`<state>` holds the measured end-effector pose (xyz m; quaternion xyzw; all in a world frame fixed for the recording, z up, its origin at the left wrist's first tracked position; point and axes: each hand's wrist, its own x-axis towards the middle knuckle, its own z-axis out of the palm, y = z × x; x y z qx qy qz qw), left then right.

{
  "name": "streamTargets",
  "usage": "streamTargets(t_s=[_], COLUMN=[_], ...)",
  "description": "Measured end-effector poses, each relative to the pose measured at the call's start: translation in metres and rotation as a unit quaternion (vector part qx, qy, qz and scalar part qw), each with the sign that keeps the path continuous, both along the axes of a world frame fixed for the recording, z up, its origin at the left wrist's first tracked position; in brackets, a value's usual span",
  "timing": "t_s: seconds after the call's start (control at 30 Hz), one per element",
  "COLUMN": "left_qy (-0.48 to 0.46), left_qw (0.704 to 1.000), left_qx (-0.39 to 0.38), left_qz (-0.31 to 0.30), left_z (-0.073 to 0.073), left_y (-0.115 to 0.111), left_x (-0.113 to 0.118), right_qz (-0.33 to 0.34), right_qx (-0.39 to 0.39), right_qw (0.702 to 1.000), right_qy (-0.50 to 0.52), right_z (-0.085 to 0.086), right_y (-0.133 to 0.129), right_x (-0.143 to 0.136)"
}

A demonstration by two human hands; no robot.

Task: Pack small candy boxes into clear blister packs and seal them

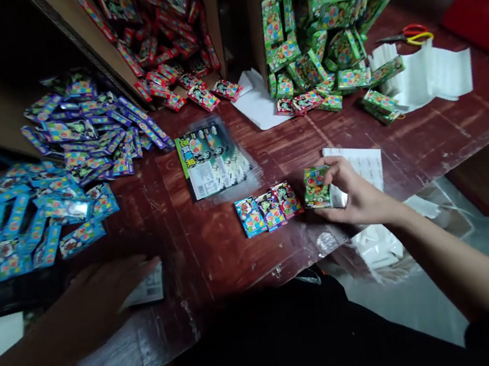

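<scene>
At the right of the working area, right hand (355, 195) has a green packet (315, 188) pinched between thumb and fingers, just above the surface (222, 269). Its print: coloured balls, lettering too small to read. White sheet (367, 164) with rows of faint marks sits partly behind that hand, text illegible.

Just left of it, three packets in a touching row: red packet (288, 198), purple packet (271, 210), blue packet (250, 216). Cartoon figures plus coloured balls on each; no readable brand.

Left hand (114, 275) is dark and blurred, over a flat pack (151, 286) near the front edge; can't tell if it grips.

Farther back, flat printed bags (216, 159) stacked: big stylised characters, unreadable to me, barcode at lower left.

Beyond: blue pile (32, 214), purple pile (88, 128), red pile (167, 39) spilling from a carton, green pile (321, 24). Carton walls and piles crowd the back. Right side: crumpled white strip (446, 65), scissors (417, 34) behind it.
</scene>
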<state>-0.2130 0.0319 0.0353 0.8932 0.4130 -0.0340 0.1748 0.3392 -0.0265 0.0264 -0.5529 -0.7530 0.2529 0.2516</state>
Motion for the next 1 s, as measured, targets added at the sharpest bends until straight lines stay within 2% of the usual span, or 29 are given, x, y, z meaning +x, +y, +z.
streamTargets(t_s=[0.1, 0.2, 0.37, 0.43, 0.47, 0.53, 0.63, 0.73, 0.8, 0.9, 1.0], left_qy=[0.061, 0.077, 0.051, 0.039, 0.034, 0.023, 0.008, 0.01, 0.008, -0.033, -0.099], left_qw=[0.998, 0.996, 0.997, 0.995, 0.994, 0.993, 0.995, 0.997, 0.997, 0.994, 0.979], left_qx=[0.013, 0.035, 0.053, 0.069, 0.076, 0.084, 0.076, 0.052, 0.034, 0.01, 0.017], left_qz=[-0.027, 0.0, 0.03, 0.053, 0.065, 0.074, 0.068, 0.061, 0.062, 0.106, 0.178], left_z=[-0.01, -0.018, -0.024, -0.027, -0.029, -0.033, -0.036, -0.034, -0.031, -0.028, -0.03], left_y=[-0.015, -0.03, -0.045, -0.048, -0.05, -0.051, -0.047, -0.041, -0.038, -0.035, -0.031], left_x=[0.02, 0.041, 0.071, 0.086, 0.094, 0.107, 0.113, 0.111, 0.112, 0.123, 0.139], right_qz=[0.013, -0.011, -0.227, -0.269, -0.265, -0.216, -0.087, 0.038, 0.091, 0.105, 0.053], right_qx=[0.016, 0.043, 0.071, 0.073, 0.064, 0.023, -0.014, 0.016, 0.002, -0.041, -0.059], right_qw=[0.994, 0.969, 0.919, 0.904, 0.903, 0.915, 0.943, 0.953, 0.947, 0.933, 0.924], right_qy=[-0.109, -0.244, -0.314, -0.324, -0.331, -0.339, -0.32, -0.3, -0.308, -0.342, -0.373], right_z=[-0.018, -0.022, -0.011, -0.007, -0.006, -0.001, 0.008, 0.013, 0.012, 0.009, 0.005], right_y=[0.008, 0.004, 0.002, 0.004, 0.004, 0.003, 0.009, 0.034, 0.055, 0.076, 0.071], right_x=[0.004, 0.006, -0.022, -0.038, -0.044, -0.046, -0.027, 0.001, 0.011, 0.006, -0.009])
